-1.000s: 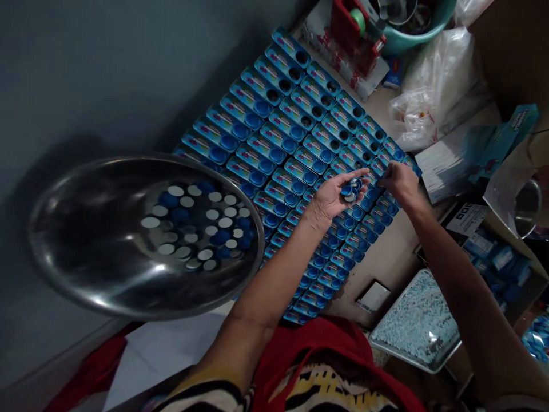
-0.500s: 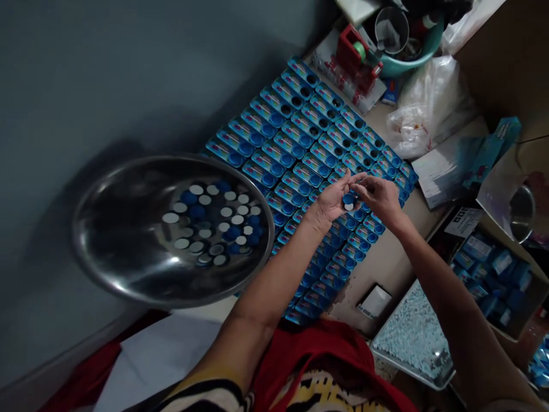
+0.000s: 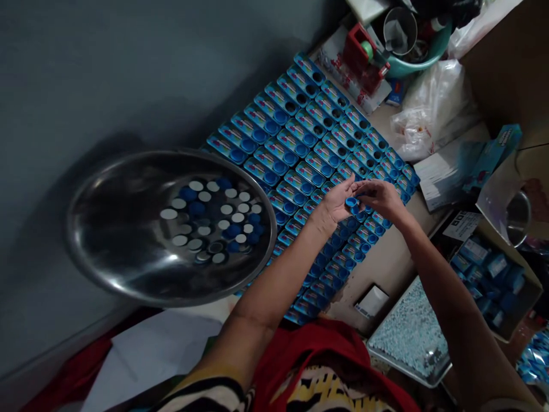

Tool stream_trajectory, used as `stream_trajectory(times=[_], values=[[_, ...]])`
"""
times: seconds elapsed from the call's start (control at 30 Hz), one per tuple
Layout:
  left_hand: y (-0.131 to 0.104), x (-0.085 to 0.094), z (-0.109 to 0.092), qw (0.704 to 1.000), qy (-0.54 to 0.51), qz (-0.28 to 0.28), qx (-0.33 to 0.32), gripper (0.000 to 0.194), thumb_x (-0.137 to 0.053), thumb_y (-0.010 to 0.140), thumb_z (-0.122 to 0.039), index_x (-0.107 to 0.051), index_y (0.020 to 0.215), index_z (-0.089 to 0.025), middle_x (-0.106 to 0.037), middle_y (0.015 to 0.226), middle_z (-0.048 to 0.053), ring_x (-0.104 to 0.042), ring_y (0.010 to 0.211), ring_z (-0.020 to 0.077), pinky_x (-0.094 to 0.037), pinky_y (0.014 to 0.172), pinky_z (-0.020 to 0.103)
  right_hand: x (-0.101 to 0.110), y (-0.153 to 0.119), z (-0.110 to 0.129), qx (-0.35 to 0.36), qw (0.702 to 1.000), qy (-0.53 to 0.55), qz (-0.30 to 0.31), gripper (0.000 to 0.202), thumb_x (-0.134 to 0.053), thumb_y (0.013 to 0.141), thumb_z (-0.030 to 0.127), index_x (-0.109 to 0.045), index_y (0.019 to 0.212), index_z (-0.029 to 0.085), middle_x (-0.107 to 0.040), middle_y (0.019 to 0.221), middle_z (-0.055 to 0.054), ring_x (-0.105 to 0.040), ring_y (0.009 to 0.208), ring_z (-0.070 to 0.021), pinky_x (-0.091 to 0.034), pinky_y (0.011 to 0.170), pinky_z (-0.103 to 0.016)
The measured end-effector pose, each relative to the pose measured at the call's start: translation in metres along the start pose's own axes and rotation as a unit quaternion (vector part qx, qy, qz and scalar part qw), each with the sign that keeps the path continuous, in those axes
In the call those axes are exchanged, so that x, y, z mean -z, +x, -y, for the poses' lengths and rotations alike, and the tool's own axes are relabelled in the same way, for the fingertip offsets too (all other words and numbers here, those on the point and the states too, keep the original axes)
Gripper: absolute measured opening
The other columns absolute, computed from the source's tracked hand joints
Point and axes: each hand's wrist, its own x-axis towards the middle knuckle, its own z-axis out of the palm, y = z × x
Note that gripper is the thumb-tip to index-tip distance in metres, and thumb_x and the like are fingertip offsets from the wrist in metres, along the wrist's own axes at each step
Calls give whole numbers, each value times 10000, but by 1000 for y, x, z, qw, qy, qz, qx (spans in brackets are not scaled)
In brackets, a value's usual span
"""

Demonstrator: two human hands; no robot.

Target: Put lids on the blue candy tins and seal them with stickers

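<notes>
Palm up over the boxes, my left hand point(image 3: 338, 201) cups a few small round blue caps point(image 3: 352, 203). Its fingers curl around them. My right hand point(image 3: 381, 197) meets it from the right, thumb and fingers pinched together at the left fingertips. A bit of blue shows at that pinch, apparently another cap, mostly covered by the fingers. Beneath both hands lie rows of flat blue boxes point(image 3: 294, 143) with round openings. Blue discs fill many of the openings; those toward the far edge look dark. A steel bowl point(image 3: 115, 280) at left contains loose blue and white caps point(image 3: 226, 209).
A red tape dispenser point(image 3: 360, 57) and a teal basin point(image 3: 407, 66) stand at the back. Clear plastic bags point(image 3: 433, 109) lie at the right. Nearer are a tray of pale blue pieces point(image 3: 414, 326), a carton of blue packs point(image 3: 532, 286) and a small white box point(image 3: 372, 301).
Both hands stay together over the boxes. The caps in my left palm have shifted: a blue hollow side shows where a white face was visible. The view has moved slightly.
</notes>
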Motion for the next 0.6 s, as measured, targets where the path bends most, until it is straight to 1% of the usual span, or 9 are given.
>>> stream_trajectory(times=[0.07,0.13,0.2,0.23,0.3,0.4,0.47,0.53,0.6], values=[[0,0,-1,1000,-11,-9,0,515,-333,1151,-415,-744,1062,-117,-732,714,59,-680,535,138,-548,529,217,-1,-2,1,-4,1000,12,-23,142,-779,834,193,-870,921,258,-817,898,-7,-715,792,-176,-509,737,-263],[2,0,0,999,-30,-35,-6,445,-412,1139,-382,-715,932,-131,-694,651,30,-670,524,128,-582,581,226,-2,-5,4,-11,998,27,-63,141,-754,886,266,-868,967,277,-828,928,-11,-738,823,-188,-541,779,-281],[5,1,2,997,-42,-67,-11,389,-449,1130,-325,-700,895,-141,-674,618,11,-667,516,125,-604,622,240,-3,-7,5,-16,992,45,-114,151,-737,909,341,-860,962,272,-825,928,-24,-750,850,-199,-564,813,-300],[6,1,2,996,-41,-75,-11,367,-450,1128,-304,-717,938,-139,-690,635,18,-684,536,133,-611,634,249,-3,-6,4,-24,988,60,-139,167,-732,907,367,-851,953,260,-820,926,-33,-752,853,-203,-574,813,-307],[7,3,-1,997,-29,-69,-16,340,-446,1120,-276,-748,1125,-121,-762,753,63,-740,630,159,-615,652,260,1,1,-3,-57,975,104,-187,211,-706,904,390,-823,975,230,-809,936,-49,-752,836,-202,-592,785,-312],[3,6,-8,998,-22,-38,-41,403,-450,1106,-264,-676,1397,-100,-820,960,121,-788,774,193,-628,720,289,17,26,-22,-134,955,141,-225,286,-650,885,334,-779,1089,180,-787,880,-48,-742,771,-193,-601,724,-304],[0,7,-14,997,-28,-28,-63,441,-437,1107,-268,-626,1474,-112,-825,1021,121,-800,844,209,-640,801,331,33,48,-34,-158,952,89,-246,331,-621,860,270,-776,1127,149,-778,849,-47,-741,773,-201,-601,735,-312],[-2,7,-19,996,-34,-18,-82,453,-420,1113,-283,-609,1497,-135,-825,1090,122,-805,944,223,-636,891,372,49,73,-41,-148,955,-4,-258,330,-610,850,225,-799,1109,145,-795,901,-64,-750,842,-217,-598,803,-332],[-2,6,-22,994,-40,-2,-103,447,-424,1115,-304,-613,1494,-160,-817,1180,122,-796,1050,226,-615,975,399,61,96,-42,-130,955,-97,-249,273,-638,851,204,-826,1046,167,-811,990,-82,-751,931,-231,-579,893,-350]])
